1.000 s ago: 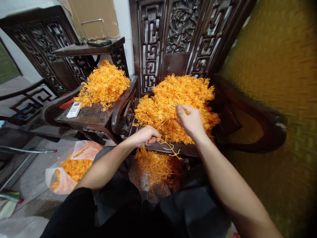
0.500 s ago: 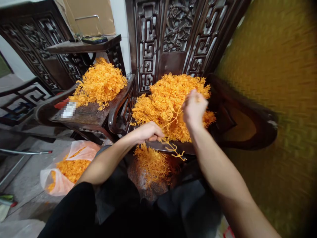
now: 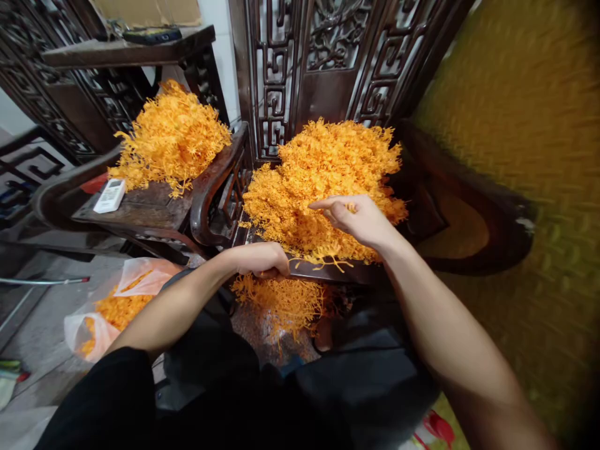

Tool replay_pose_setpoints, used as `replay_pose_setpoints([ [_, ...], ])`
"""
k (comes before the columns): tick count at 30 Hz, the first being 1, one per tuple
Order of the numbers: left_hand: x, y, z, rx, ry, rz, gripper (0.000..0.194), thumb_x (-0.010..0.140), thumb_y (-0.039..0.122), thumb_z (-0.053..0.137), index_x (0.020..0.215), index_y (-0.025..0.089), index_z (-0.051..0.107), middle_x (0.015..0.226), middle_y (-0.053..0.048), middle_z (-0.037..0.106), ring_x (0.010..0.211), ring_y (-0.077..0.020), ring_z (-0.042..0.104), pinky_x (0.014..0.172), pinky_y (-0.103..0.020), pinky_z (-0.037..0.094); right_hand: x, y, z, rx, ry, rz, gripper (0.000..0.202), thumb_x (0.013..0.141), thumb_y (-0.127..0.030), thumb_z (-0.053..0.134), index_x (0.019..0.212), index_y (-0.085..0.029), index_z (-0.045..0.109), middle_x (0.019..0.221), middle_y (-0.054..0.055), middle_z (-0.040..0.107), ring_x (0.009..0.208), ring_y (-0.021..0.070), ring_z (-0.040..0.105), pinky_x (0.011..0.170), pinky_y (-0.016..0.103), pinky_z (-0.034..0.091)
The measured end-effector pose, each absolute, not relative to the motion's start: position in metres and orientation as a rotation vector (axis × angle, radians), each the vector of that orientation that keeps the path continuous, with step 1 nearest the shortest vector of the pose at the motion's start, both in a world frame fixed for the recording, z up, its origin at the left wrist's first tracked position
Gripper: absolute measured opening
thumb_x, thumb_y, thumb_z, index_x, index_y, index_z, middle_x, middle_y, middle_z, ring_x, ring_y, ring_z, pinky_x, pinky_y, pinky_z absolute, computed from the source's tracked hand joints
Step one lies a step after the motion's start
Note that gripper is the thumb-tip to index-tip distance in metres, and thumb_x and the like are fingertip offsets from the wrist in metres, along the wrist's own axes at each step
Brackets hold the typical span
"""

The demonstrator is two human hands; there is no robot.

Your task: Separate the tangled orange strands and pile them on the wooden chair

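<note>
A large heap of orange branching pieces (image 3: 328,162) lies on a dark carved wooden chair in front of me. At the front edge of the seat my left hand (image 3: 262,257) is closed, palm down, on a thin branching orange strand (image 3: 328,255) that sticks out to its right. My right hand (image 3: 356,215) hovers over the front of the heap. Its index finger points left while the other fingers are curled, and a bit of orange shows among them. What else it holds is hidden. More orange pieces (image 3: 285,306) hang or lie below the seat edge, between my legs.
A second orange heap (image 3: 173,137) sits on the chair at left, beside a white remote control (image 3: 110,195). On the floor stands a plastic bag (image 3: 135,275) with orange bits. A dark phone-like object (image 3: 152,35) lies on the side table (image 3: 112,55). Woven matting (image 3: 525,156) rises at right.
My right hand has come down and turned, its fingers now pointing left. My left hand has shifted slightly left and down, still gripping the strand. The camera view has tilted down.
</note>
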State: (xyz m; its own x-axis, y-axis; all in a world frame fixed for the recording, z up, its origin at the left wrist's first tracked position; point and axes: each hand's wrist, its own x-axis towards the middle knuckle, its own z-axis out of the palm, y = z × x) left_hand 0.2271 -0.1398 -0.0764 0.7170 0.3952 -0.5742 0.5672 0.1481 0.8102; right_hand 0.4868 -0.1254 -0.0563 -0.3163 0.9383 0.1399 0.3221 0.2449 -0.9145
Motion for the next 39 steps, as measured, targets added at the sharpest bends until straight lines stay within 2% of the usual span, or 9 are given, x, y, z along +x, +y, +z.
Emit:
replay_pose_setpoints([
  [3, 0.231, -0.139, -0.079, 1.428, 0.855, -0.243, 0.024, 0.074, 0.028, 0.063, 0.053, 0.017, 0.058, 0.041, 0.002, 0.043, 0.037, -0.0094, 0.034, 0.045, -0.026, 0.024, 0.487, -0.124, -0.052, -1.088, -2.105, 1.058, 0.094, 0.083, -0.095, 0.039, 0.115, -0.017, 0.080, 0.079, 0.006, 0.066, 0.068, 0.0163, 0.059, 0.073, 0.034, 0.049],
  [7, 0.232, -0.136, -0.084, 1.384, 0.855, -0.335, 0.024, 0.073, 0.027, 0.065, 0.052, 0.018, 0.057, 0.041, 0.001, 0.042, 0.036, -0.0090, 0.029, 0.043, -0.028, 0.016, 0.476, -0.140, -0.047, -1.102, -2.567, 0.824, 0.087, 0.081, -0.087, 0.058, 0.132, -0.018, 0.073, 0.117, 0.013, 0.072, 0.102, 0.0273, 0.068, 0.087, 0.037, 0.049],
  [11, 0.228, -0.133, -0.089, 1.399, 0.817, -0.371, 0.022, 0.076, 0.027, 0.064, 0.056, 0.017, 0.063, 0.040, 0.001, 0.041, 0.037, -0.0098, 0.030, 0.044, -0.028, 0.017, 0.462, -0.160, -0.050, -1.174, -2.821, 0.572, 0.060, 0.083, -0.071, 0.073, 0.112, -0.018, 0.077, 0.103, 0.011, 0.073, 0.087, 0.0244, 0.068, 0.072, 0.032, 0.044],
  [14, 0.225, -0.130, -0.090, 1.402, 0.801, -0.365, 0.022, 0.077, 0.028, 0.065, 0.058, 0.017, 0.064, 0.042, 0.001, 0.043, 0.038, -0.0098, 0.031, 0.044, -0.029, 0.018, 0.460, -0.162, -0.059, -1.096, -2.869, 0.591, 0.038, 0.098, -0.054, 0.063, 0.096, -0.019, 0.077, 0.092, 0.009, 0.074, 0.075, 0.0188, 0.066, 0.065, 0.029, 0.038],
  [17, 0.219, -0.127, -0.086, 1.393, 0.755, -0.354, 0.024, 0.080, 0.028, 0.064, 0.059, 0.017, 0.063, 0.042, 0.001, 0.043, 0.038, -0.0094, 0.031, 0.043, -0.028, 0.016, 0.472, -0.155, -0.064, -1.005, -2.741, 0.715, 0.034, 0.104, -0.041, 0.054, 0.095, -0.020, 0.078, 0.089, 0.008, 0.076, 0.075, 0.0165, 0.067, 0.068, 0.029, 0.042],
  [21, 0.205, -0.127, -0.077, 1.344, 0.760, -0.253, 0.030, 0.083, 0.030, 0.066, 0.056, 0.017, 0.061, 0.038, 0.002, 0.039, 0.036, -0.0077, 0.026, 0.041, -0.028, 0.014, 0.515, -0.144, -0.060, -1.057, -2.268, 0.858, 0.032, 0.096, -0.048, 0.065, 0.087, -0.020, 0.078, 0.080, 0.006, 0.076, 0.068, 0.0158, 0.066, 0.067, 0.030, 0.048],
  [26, 0.181, -0.134, -0.074, 1.371, 0.838, -0.148, 0.030, 0.083, 0.035, 0.068, 0.059, 0.017, 0.066, 0.039, 0.001, 0.041, 0.036, -0.0077, 0.027, 0.040, -0.026, 0.013, 0.554, -0.140, -0.057, -1.198, -1.211, 0.802, 0.032, 0.076, -0.055, 0.086, 0.073, -0.025, 0.074, 0.055, 0.001, 0.053, 0.038, 0.0113, 0.040, 0.039, 0.030, 0.024],
  [35, 0.172, -0.141, -0.067, 1.339, 0.906, 0.050, 0.027, 0.084, 0.030, 0.063, 0.061, 0.017, 0.064, 0.037, 0.004, 0.040, 0.036, -0.0071, 0.027, 0.041, -0.024, 0.017, 0.504, -0.106, -0.061, -1.126, -1.114, 1.173, 0.045, 0.066, -0.057, 0.092, 0.078, -0.022, 0.066, 0.103, 0.007, 0.069, 0.057, 0.0092, 0.049, 0.046, 0.028, 0.036],
  [39, 0.180, -0.145, -0.075, 1.295, 0.961, 0.220, 0.027, 0.089, 0.035, 0.061, 0.069, 0.016, 0.065, 0.042, 0.004, 0.044, 0.038, -0.0072, 0.030, 0.042, -0.024, 0.017, 0.469, -0.037, -0.048, -1.085, -1.194, 1.215, 0.043, 0.070, -0.052, 0.091, 0.083, -0.021, 0.066, 0.100, 0.007, 0.069, 0.064, 0.0102, 0.049, 0.049, 0.025, 0.037],
])
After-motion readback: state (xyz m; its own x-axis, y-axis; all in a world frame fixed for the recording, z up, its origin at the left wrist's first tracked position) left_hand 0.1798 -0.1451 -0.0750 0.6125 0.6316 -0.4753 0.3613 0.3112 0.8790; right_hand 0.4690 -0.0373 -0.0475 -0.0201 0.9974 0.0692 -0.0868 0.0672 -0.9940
